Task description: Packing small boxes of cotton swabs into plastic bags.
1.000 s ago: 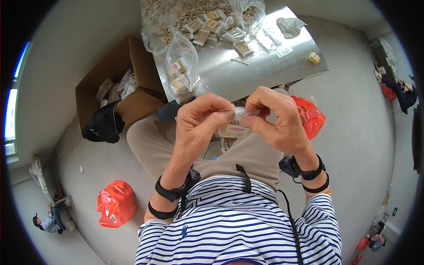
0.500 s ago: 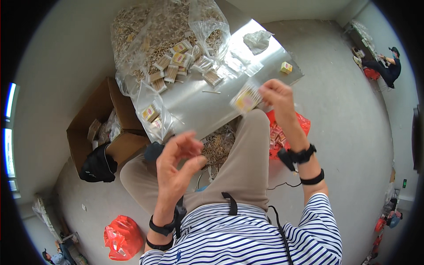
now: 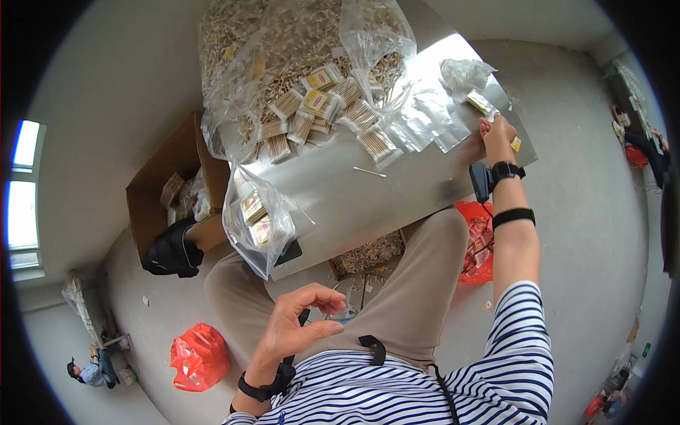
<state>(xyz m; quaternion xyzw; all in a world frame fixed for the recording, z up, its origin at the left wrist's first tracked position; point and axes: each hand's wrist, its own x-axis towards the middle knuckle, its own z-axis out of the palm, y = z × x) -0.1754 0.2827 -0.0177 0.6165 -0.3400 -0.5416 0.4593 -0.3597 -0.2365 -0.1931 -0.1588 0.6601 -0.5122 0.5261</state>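
My right hand [image 3: 499,132] reaches to the far right part of the metal table. Its fingers are closed at the end of a clear packet of cotton swabs with a yellow label [image 3: 482,104]. Close beside that hand lies a small yellow box [image 3: 516,144]. My left hand [image 3: 301,320] hovers over my lap, thumb and fingers apart, with nothing in it. Several filled swab packets [image 3: 319,104] lie piled in front of a large heap of loose cotton swabs [image 3: 283,49]. One single swab [image 3: 370,172] rests on the bare metal.
Flat clear bags [image 3: 432,124] and a crumpled plastic bag [image 3: 467,76] lie on the metal table [image 3: 397,195]. A clear bag of packets [image 3: 261,227] hangs at its near left corner. Around it stand a cardboard box [image 3: 152,177] and red bags [image 3: 200,356]. Other people sit farther off.
My right hand has carried the packet away from me, toward the table's far right. My left hand has drawn back slightly toward my body, and the whole view has shifted.
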